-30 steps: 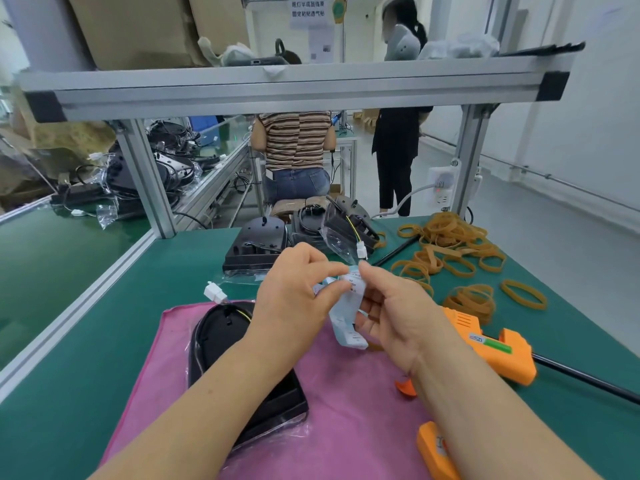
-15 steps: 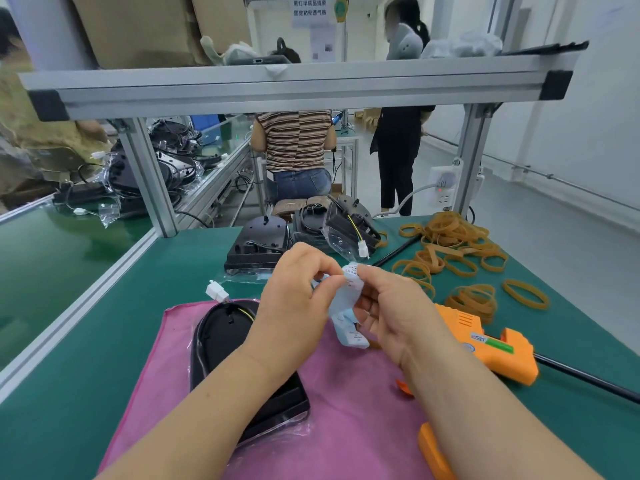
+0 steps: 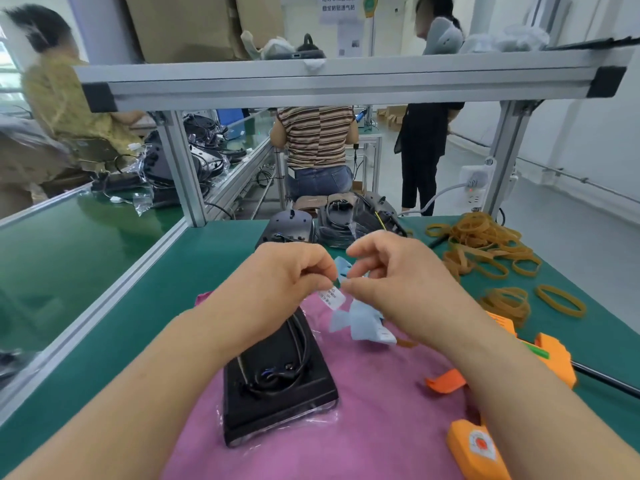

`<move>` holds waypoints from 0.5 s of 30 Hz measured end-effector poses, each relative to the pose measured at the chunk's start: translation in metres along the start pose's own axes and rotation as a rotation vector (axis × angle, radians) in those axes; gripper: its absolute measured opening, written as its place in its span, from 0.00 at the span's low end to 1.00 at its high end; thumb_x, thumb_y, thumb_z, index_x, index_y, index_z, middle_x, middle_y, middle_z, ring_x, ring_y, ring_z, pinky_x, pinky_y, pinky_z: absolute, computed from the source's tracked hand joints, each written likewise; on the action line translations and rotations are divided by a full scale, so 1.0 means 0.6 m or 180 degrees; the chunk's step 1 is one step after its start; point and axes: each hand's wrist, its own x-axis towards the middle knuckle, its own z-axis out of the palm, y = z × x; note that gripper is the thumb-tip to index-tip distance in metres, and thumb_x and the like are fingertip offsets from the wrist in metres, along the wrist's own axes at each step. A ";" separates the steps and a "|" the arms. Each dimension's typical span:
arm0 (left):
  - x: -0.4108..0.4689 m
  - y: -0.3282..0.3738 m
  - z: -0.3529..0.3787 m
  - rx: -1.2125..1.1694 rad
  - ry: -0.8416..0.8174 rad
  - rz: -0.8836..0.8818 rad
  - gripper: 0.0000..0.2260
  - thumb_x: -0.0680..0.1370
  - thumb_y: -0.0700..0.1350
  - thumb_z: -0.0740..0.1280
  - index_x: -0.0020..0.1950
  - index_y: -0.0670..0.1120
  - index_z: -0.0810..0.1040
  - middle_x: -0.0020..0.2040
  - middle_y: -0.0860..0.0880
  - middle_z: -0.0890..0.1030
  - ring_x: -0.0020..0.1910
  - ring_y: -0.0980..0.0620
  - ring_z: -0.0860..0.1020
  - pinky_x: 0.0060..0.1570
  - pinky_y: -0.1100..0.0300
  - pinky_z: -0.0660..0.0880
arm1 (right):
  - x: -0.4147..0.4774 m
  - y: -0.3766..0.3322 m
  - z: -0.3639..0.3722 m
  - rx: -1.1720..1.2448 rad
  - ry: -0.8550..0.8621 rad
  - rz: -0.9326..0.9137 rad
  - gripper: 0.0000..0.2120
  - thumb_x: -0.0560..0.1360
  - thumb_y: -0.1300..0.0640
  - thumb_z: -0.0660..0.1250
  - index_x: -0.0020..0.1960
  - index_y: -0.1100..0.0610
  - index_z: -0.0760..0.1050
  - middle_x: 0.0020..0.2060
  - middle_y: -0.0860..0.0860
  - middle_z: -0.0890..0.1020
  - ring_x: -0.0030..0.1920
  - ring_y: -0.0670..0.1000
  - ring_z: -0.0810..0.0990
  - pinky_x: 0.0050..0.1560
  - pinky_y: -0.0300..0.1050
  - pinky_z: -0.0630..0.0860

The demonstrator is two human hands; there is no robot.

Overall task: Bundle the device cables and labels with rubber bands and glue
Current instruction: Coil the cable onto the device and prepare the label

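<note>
The left hand (image 3: 287, 275) pinches a small white label (image 3: 333, 297) between thumb and forefinger, raised above the pink cloth (image 3: 381, 427). The right hand (image 3: 398, 282), just beside it, pinches the light-blue backing strip (image 3: 360, 322), which curls down from the fingers. Below the hands a black device (image 3: 277, 403) in clear wrap lies on the cloth with its cable (image 3: 298, 344) coiled on top. On the green bench (image 3: 207, 271), loose rubber bands (image 3: 485, 244) are heaped at the far right, and an orange glue gun (image 3: 554, 358) lies near the right forearm
</note>
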 end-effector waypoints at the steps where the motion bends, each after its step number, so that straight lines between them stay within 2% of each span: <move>1: 0.001 0.000 -0.006 0.0020 -0.0100 0.0045 0.07 0.76 0.42 0.72 0.47 0.55 0.80 0.39 0.56 0.81 0.38 0.59 0.76 0.40 0.68 0.72 | 0.000 -0.010 0.006 -0.0021 -0.0243 -0.0046 0.14 0.69 0.59 0.74 0.51 0.47 0.76 0.40 0.45 0.82 0.32 0.40 0.75 0.36 0.38 0.74; 4: -0.003 -0.001 -0.019 0.0144 -0.0240 0.0152 0.12 0.76 0.42 0.72 0.50 0.58 0.74 0.42 0.58 0.80 0.40 0.57 0.77 0.41 0.65 0.72 | -0.002 -0.033 0.016 0.0207 -0.0569 0.0030 0.15 0.69 0.63 0.73 0.50 0.47 0.76 0.38 0.49 0.84 0.32 0.49 0.79 0.36 0.52 0.81; 6: -0.007 -0.004 -0.022 0.0088 -0.0131 0.0159 0.12 0.75 0.42 0.72 0.50 0.58 0.74 0.42 0.58 0.80 0.41 0.57 0.78 0.41 0.67 0.72 | -0.001 -0.037 0.023 0.0440 -0.0576 0.0121 0.14 0.71 0.65 0.71 0.49 0.49 0.76 0.36 0.54 0.83 0.31 0.54 0.77 0.33 0.56 0.78; 7: -0.010 -0.008 -0.021 -0.0031 0.0064 0.0112 0.11 0.75 0.42 0.72 0.50 0.57 0.75 0.42 0.59 0.81 0.41 0.58 0.78 0.41 0.69 0.72 | -0.001 -0.034 0.027 0.0589 -0.0503 0.0205 0.13 0.71 0.66 0.71 0.48 0.50 0.77 0.35 0.55 0.83 0.30 0.53 0.75 0.33 0.55 0.76; 9: -0.016 -0.016 -0.014 -0.0385 0.0740 -0.0181 0.07 0.75 0.44 0.72 0.48 0.56 0.78 0.41 0.60 0.82 0.39 0.61 0.78 0.40 0.70 0.72 | -0.001 -0.030 0.035 0.1226 -0.0369 0.0580 0.10 0.71 0.65 0.73 0.47 0.52 0.79 0.33 0.50 0.81 0.33 0.51 0.74 0.36 0.52 0.71; 11: -0.022 -0.023 -0.003 -0.1001 0.1263 -0.0695 0.02 0.76 0.46 0.71 0.43 0.53 0.82 0.38 0.57 0.83 0.34 0.61 0.76 0.42 0.64 0.74 | -0.001 -0.029 0.047 0.2332 -0.0299 0.1104 0.08 0.72 0.65 0.72 0.47 0.54 0.81 0.33 0.48 0.81 0.33 0.47 0.74 0.33 0.43 0.70; 13: -0.030 -0.020 0.011 -0.2091 0.1173 -0.1163 0.07 0.75 0.49 0.72 0.39 0.49 0.84 0.35 0.53 0.82 0.31 0.57 0.74 0.40 0.59 0.74 | -0.002 -0.033 0.065 0.3473 -0.0204 0.1521 0.08 0.73 0.67 0.70 0.46 0.55 0.79 0.30 0.47 0.80 0.27 0.41 0.74 0.24 0.31 0.65; 15: -0.038 -0.010 0.023 -0.2968 0.0939 -0.1405 0.10 0.67 0.55 0.74 0.35 0.49 0.84 0.34 0.51 0.80 0.31 0.56 0.72 0.37 0.61 0.74 | -0.004 -0.035 0.081 0.4121 -0.0127 0.1779 0.09 0.74 0.67 0.68 0.45 0.54 0.76 0.27 0.46 0.79 0.25 0.39 0.73 0.21 0.28 0.62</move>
